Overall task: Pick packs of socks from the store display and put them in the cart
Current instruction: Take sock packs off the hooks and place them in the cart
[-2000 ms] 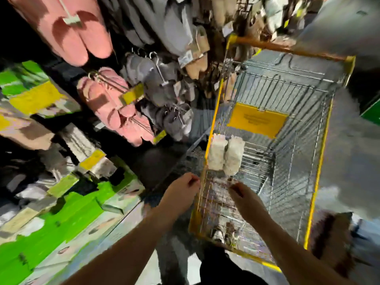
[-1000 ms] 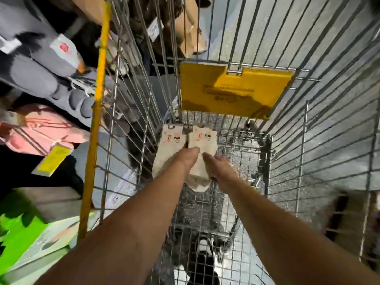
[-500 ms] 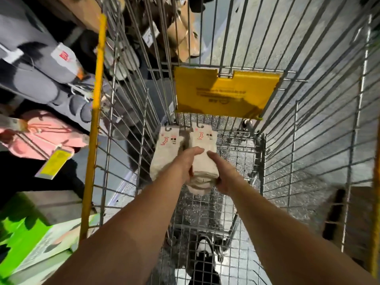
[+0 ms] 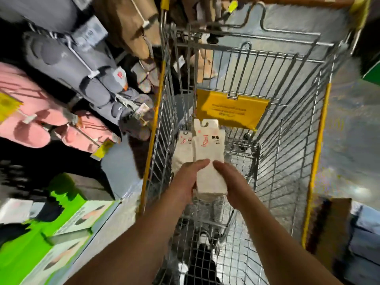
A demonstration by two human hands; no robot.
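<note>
Two cream packs of socks with red sock logos are held inside the wire cart. The nearer, larger pack overlaps the other pack on its left. My left hand grips the packs from the left with its thumb across the front pack. My right hand holds the front pack's right edge. Both hands are low in the basket, above its wire floor.
The cart has yellow rim edges and a yellow sign on its far wall. To the left hang grey slippers, pink slippers and beige slippers on hooks. Green display boxes sit low left. A brown box stands right of the cart.
Two seconds ago the packs were over the cart's near rim; both hands carried them down into the basket. In the last half second the view pulled back and the front pack slid over the other.
</note>
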